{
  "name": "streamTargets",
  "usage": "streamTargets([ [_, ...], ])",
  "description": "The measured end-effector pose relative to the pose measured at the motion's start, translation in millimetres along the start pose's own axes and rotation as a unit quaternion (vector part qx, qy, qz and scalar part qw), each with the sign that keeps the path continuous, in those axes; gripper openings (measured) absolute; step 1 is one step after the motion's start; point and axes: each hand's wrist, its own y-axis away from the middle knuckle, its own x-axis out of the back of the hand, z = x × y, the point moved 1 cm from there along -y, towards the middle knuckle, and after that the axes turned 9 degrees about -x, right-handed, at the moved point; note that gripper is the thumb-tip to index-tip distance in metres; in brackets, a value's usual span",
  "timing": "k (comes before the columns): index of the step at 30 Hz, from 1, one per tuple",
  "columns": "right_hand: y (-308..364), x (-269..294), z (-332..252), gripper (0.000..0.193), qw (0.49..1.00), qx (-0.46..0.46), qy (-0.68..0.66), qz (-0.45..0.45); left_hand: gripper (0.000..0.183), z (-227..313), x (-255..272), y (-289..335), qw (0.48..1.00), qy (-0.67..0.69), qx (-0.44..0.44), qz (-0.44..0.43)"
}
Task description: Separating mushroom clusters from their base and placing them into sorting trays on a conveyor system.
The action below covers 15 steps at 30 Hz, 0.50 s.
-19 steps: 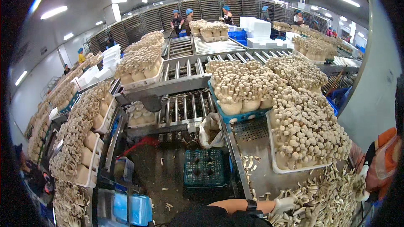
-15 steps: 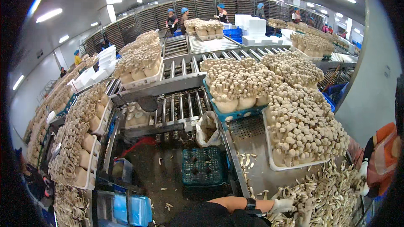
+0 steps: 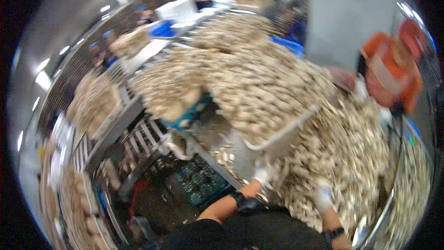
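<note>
A large heap of loose pale mushrooms (image 3: 342,157) lies in front of me on the metal work table. My left hand (image 3: 263,176), in a white glove, touches the heap's left edge, below a white crate (image 3: 263,146) packed with brown-capped mushrooms (image 3: 259,106). Farther right, my right hand (image 3: 323,195), also white-gloved, rests among the loose mushrooms. Motion smears the fingers of both hands, so I cannot make out whether they grip anything.
Left of the table, a dark green crate (image 3: 201,180) sits on the floor. A white sack (image 3: 177,143) hangs near the roller conveyor (image 3: 145,136). A co-worker in orange (image 3: 391,69) stands across the heap, by a grey wall (image 3: 354,32). A teal crate (image 3: 187,113) holds more mushrooms.
The view has swung to the right and blurred. My right hand and more of the loose heap now show. The left hand appears farther up and left in the picture.
</note>
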Motion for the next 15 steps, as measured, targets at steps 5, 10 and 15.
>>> streamTargets([
  [5, 6.6, -31.4, -153.8, 0.059, 0.784, -0.050, 0.577, -0.224, 0.080, 43.8, 22.0, -60.3, 0.779, 0.553, 0.187, -0.229],
  [10, 35.9, 66.1, -102.9, 0.055, 0.809, -0.262, 0.466, -0.243, 0.075, 38.8, 53.5, -106.5, 0.591, 0.762, 0.042, -0.262],
  [15, 8.5, 104.3, -124.4, 0.054, 0.930, -0.230, 0.262, -0.121, 0.070, -17.9, 10.0, -149.8, 0.783, 0.537, 0.315, -0.025],
])
